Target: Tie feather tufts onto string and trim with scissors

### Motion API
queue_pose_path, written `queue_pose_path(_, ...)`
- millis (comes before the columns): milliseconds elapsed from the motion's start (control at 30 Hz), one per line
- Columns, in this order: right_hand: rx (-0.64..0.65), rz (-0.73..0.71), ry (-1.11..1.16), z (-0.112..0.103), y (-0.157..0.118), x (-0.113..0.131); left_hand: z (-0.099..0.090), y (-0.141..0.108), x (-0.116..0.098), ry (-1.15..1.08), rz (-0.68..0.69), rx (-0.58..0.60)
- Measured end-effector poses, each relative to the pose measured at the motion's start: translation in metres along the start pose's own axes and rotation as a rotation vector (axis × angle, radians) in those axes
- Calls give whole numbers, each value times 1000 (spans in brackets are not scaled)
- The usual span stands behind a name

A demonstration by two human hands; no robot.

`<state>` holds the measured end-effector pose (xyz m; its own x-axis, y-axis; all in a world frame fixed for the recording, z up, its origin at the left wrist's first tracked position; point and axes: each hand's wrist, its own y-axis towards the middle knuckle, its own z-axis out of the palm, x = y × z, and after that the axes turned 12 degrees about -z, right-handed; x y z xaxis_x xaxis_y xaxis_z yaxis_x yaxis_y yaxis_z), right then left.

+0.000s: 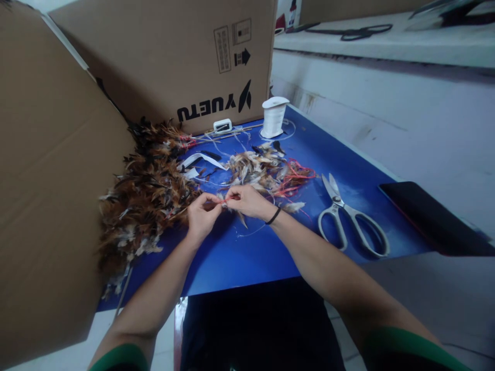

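Observation:
My left hand [203, 215] and my right hand [248, 201] meet over the blue table, fingertips pinched close together. Between them runs a short piece of red string [224, 201], with a bit of pale feather beside it. Just behind my right hand lies a loose pile of brown and white feathers [253, 167]. Red strings [296, 178] are tangled at the right end of that pile. To the left of my left hand spreads a big heap of brown feathers [149, 193]. A pair of scissors [340, 203] rests to the right, blades slightly parted.
A spool of white ribbon [274, 118] stands at the back, near a small white sharpener-like object [222, 125] and thin sticks [232, 133]. Cardboard boxes [154, 62] wall in the left and back. A black flat case [433, 214] overhangs the right edge. Black scissors [359, 32] lie on a ledge.

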<state>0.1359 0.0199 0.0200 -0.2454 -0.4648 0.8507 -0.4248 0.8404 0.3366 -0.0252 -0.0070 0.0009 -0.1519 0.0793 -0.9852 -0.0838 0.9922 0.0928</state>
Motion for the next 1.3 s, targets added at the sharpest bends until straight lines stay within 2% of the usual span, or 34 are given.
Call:
queue_pose_path(267, -33, -22, -34, -6, 0, 2, 0, 4, -6, -239, -129, -8)
queue_pose_path(500, -27, -25, -52, -11, 0, 5, -3, 9, -6, -317, -114, -6)
queue_pose_path(667, -3, 35, 109, -11, -1, 8, -4, 10, -6, -348, -143, -3)
queue_pose_path(800, 30, 137, 265, -9, -1, 10, -3, 10, -4, -391, -225, 88)
queue_pose_path(933, 28, 224, 306, -6, -1, 9, -1, 8, -1, -326, -253, 217)
queue_pose_path(1100, 55, 261, 343, -6, -2, 10, -1, 6, 4, -186, -165, 198)
queue_pose_path(1200, -9, 207, 304, -10, 1, 7, -2, 7, 3, -178, -200, 196)
queue_pose_path(1300, -199, 95, 158, -23, 5, 0, -4, 8, 0, -201, -267, 232)
